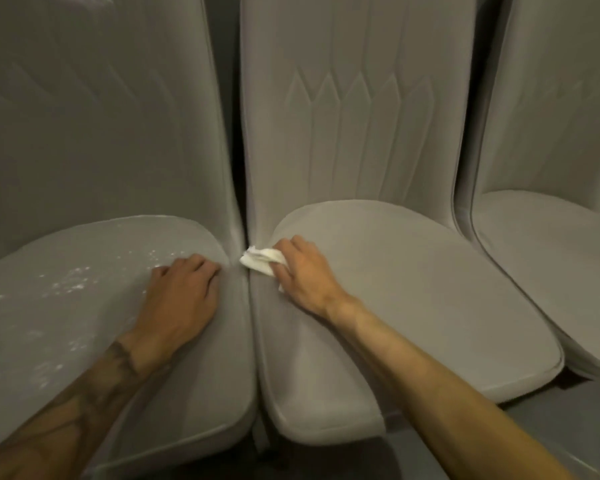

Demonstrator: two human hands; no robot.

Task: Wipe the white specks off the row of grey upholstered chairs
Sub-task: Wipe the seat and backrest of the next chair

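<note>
Head view — right hand (303, 271) holds tissue (261, 263) against middle seat (413, 299).

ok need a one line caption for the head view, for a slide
Right hand holds a white tissue at the inner edge of the middle seat; left hand rests on the speckled left seat.

You have nothing legible here: the grey upholstered chairs (413, 271) bear no lettering, and the dark marks (115, 362) on your left forearm (84, 407) are blurred.
</note>
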